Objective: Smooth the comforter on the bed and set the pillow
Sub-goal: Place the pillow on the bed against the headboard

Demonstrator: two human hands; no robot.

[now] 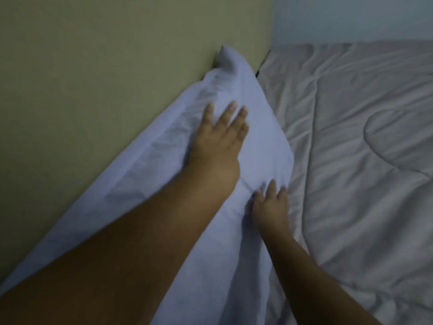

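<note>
A white pillow [262,146] leans against the olive headboard [93,90], its far corner sticking up. My left hand [218,139] lies flat on the pillow's upper face with fingers spread, holding nothing. Lower down, my right hand [269,207] presses on the pillow's near edge, fingers apart. The pale quilted comforter [363,160] covers the bed to the right of the pillow, with soft wrinkles and stitched curves. The picture is dim and a little blurred.
A pale wall [351,17] rises behind the bed at the top right. A dark gap [263,63] runs between the headboard and the comforter's edge.
</note>
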